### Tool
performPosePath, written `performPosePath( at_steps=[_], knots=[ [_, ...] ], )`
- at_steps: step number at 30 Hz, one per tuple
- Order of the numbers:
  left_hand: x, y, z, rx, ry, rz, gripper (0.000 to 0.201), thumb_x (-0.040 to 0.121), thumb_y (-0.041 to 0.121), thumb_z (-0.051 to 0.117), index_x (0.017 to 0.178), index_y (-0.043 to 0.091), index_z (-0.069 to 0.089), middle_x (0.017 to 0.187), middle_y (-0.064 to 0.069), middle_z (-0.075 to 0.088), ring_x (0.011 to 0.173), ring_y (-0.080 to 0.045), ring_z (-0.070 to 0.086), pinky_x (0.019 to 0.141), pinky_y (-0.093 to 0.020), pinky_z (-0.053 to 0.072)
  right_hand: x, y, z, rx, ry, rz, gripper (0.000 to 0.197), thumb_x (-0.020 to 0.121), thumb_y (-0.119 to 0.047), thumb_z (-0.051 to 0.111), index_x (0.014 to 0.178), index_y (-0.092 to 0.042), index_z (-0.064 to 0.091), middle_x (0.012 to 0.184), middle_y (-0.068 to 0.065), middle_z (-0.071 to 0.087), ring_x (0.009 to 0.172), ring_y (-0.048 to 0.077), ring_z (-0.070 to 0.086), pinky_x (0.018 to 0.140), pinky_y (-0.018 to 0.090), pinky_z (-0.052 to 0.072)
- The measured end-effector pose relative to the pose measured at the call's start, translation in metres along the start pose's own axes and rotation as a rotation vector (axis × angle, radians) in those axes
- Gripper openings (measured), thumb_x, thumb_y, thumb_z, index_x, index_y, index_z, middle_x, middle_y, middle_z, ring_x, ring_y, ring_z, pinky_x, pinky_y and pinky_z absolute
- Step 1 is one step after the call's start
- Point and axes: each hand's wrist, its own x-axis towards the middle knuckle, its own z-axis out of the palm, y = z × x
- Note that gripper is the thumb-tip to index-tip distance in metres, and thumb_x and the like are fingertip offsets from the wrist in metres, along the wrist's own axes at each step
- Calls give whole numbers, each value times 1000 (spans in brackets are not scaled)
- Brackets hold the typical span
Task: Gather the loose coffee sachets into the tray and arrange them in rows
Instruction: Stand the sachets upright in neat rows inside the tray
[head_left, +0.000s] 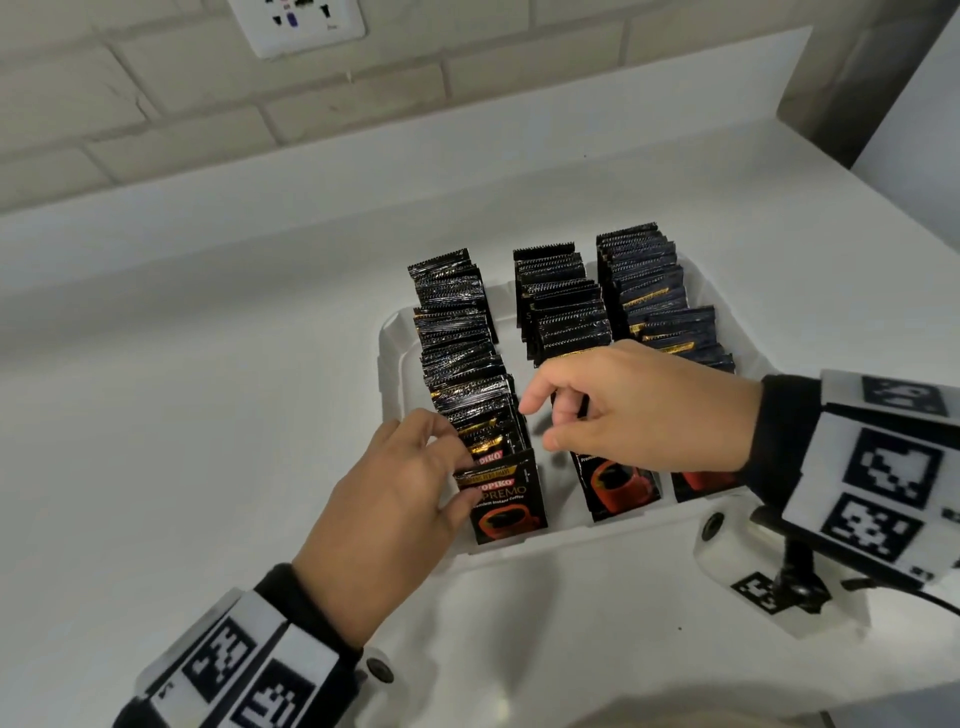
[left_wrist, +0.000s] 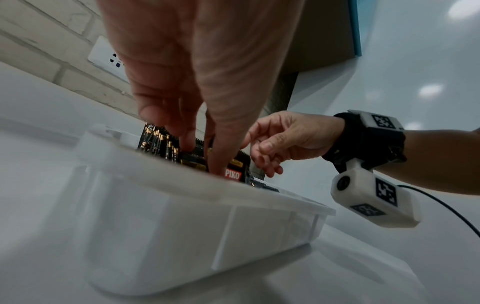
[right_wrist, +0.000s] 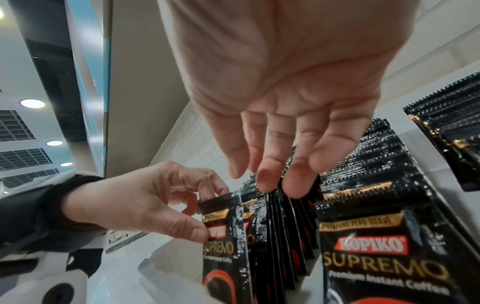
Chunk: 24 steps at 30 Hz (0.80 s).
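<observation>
Tray (head_left: 387, 364): white plastic, sits on the white counter (head_left: 182, 415) near the tiled wall; its near wall fills the left wrist view (left_wrist: 182, 226)
Coffee sachets (head_left: 566, 312): black packets standing upright on edge inside the tray, in three rows running away from the person
Left row (head_left: 457, 332): the longest, reaching the tray's near wall; its front sachet (head_left: 506, 501) faces the person with the red cup print showing
Middle row: the right hand covers its near part; a front packet (head_left: 618, 486) shows below the hand
Right row (head_left: 649, 291): mostly clear at the far end, near end hidden under the right wrist
Left hand (head_left: 395, 499): at the near end of the left row, thumb on the front sachet's face and fingers (right_wrist: 210, 185) curled over the top edges, pinching the front packets (right_wrist: 226, 236)
Right hand (head_left: 644, 410): hovers over the gap between left and middle rows, palm down; fingers (right_wrist: 267, 174) hang loosely bent and spread, tips at or just above the tops of the left row's sachets; whether they touch cannot be told, and nothing is held
Wrist cameras: a white housing (head_left: 727, 540) under the right wrist, marker bands (head_left: 244, 665) on both sleeves
Wall: pale brick tiles with a white socket plate (head_left: 296, 23) above the counter
</observation>
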Motion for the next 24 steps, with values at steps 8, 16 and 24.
performPosePath(
  at_steps=[8,16,24],
  knots=[
    [3,6,-4,-163,-11,-69,43,67,4,79,79,34,51,81,22,43,74,0,47,62,-9,34,-2,4,-7,13,50,-35,29,85,-30,62,114,-31,57,87,-10,65,67,-8,55,61,10,38],
    [9,22,-25,-475,-104,-176,44,70,-4,74,73,31,48,77,17,56,63,-3,52,60,-12,41,3,-16,5,-195,-123,-186,30,81,-38,66,109,-28,62,74,-16,50,61,-3,44,57,12,35],
    [24,33,-30,-746,2,-303,28,66,18,79,81,27,58,71,5,60,60,-1,54,57,-8,44,-3,7,-27,-78,-26,-32,17,79,-30,69,93,-22,68,80,-9,65,71,3,61,72,24,50]
  ],
)
